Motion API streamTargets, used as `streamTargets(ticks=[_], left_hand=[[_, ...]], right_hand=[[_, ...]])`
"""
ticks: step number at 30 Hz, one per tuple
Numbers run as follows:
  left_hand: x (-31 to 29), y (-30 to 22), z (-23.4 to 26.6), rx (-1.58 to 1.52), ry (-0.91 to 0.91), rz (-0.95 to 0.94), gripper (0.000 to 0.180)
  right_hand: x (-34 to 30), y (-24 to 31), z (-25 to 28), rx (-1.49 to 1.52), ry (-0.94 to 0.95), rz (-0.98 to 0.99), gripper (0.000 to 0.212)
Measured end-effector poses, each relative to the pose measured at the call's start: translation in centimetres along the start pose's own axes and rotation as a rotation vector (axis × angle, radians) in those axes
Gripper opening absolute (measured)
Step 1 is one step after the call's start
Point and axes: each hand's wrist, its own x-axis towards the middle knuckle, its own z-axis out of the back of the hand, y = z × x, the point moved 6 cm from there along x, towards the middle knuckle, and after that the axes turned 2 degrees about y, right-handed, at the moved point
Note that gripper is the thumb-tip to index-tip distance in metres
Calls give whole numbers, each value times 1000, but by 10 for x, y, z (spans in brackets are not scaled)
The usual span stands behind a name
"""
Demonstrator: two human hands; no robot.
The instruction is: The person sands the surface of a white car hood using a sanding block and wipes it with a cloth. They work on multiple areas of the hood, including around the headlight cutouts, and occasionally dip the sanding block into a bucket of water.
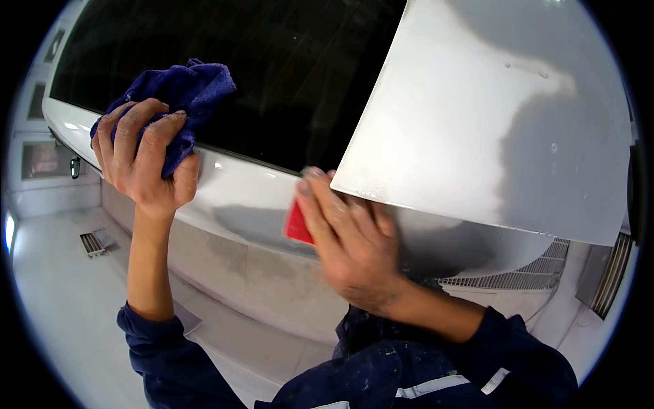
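From the head view, the person stands close to a white car body [231, 198] with a dark window [259, 75] above it.

The left hand [146, 160] is raised at the left side. Its fingers are pressed together around a blue cloth [184, 92], which is bunched in the fist; most of the cloth sticks out above and to the right of the fingers. The hand and cloth are at the lower edge of the window, where the glass meets the white panel.

The right hand [351, 245] is lower and nearer, in the middle of the picture. It is a little blurred. It pinches a red squeegee [298, 225], a small flat card; only the left part of the card shows, the rest is hidden under the fingers. The fingers lie flat and close together on top of it. The card touches the white body just below the window edge. The fingertips reach the lower left corner of a large grey sheet [490, 116], which covers the right part of the window and body.

Both sleeves [170, 361] are dark blue. Below the car there is a pale floor [61, 300] with a small drain grate [92, 242] at the far left and a longer grating [518, 276] at the right.
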Motion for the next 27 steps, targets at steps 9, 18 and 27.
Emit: streamTargets(ticks=[9, 18, 27], left_hand=[[-1, 4, 1, 14, -4, 10, 35], [-6, -1, -2, -3, 36, 26, 33], [-5, -2, -3, 6, 17, 19, 33]], right_hand=[[-3, -16, 13, 93, 26, 77, 41], [5, -9, 3, 112, 58, 77, 39], [11, -3, 3, 195, 49, 121, 49]])
